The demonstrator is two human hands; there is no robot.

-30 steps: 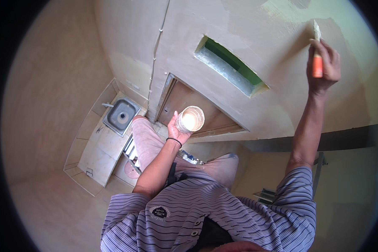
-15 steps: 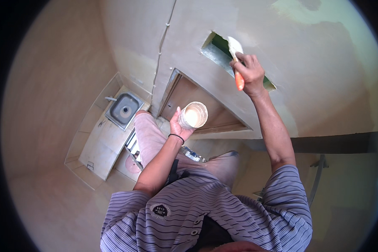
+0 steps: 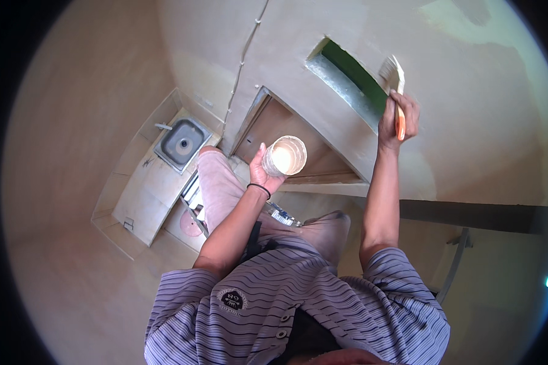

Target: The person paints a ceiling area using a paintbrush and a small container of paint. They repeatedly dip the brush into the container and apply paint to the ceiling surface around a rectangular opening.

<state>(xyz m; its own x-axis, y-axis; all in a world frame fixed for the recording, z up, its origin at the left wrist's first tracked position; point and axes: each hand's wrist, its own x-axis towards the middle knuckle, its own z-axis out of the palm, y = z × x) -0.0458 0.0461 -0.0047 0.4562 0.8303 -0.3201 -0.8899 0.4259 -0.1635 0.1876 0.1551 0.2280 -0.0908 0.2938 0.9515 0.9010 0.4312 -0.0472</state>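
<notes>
My left hand (image 3: pixel 263 170) is closed round a round tub (image 3: pixel 296 146) with whitish paint in it, held at waist height in front of the door. In my right hand (image 3: pixel 402 118) is a paintbrush (image 3: pixel 400 76) with an orange-tipped handle and pale bristles. The bristles point up and lie against or close to the wall (image 3: pixel 444 121); whether they touch I cannot tell. Just left of the brush is a long opening (image 3: pixel 347 79) in the wall, green inside with a grey ledge. Damp-looking patches show on the wall at the upper right.
A brown door (image 3: pixel 292 140) in a frame stands below the opening. To the left, a tiled counter (image 3: pixel 134 207) carries a steel sink (image 3: pixel 182 144) with a white tap. A cable (image 3: pixel 242 61) runs down the wall. A pink round thing (image 3: pixel 190 224) sits below the counter.
My right hand has moved right, away from the opening, and the brush has turned so its bristles show. The tub in my left hand has shifted only slightly.
</notes>
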